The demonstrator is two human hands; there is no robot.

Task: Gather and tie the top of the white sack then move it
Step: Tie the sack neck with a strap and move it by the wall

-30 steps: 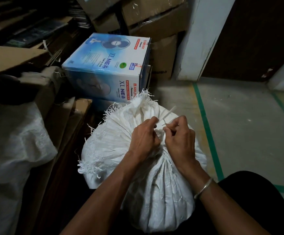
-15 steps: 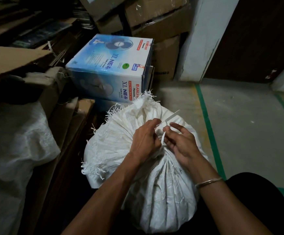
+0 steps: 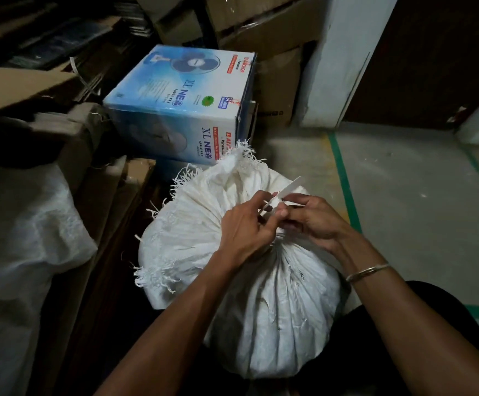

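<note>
The left hand (image 3: 244, 224) and right hand (image 3: 315, 221) met over the gathered neck of the white sack (image 3: 261, 304), each pinching the white strip (image 3: 288, 190), whose free end slanted up and away to the right. The knot, seemingly unfinished, was hidden between the fingers. The sack stood on the floor (image 3: 403, 210) directly beneath both hands, equally near each, with a fan box (image 3: 181, 110) close behind it.
</note>
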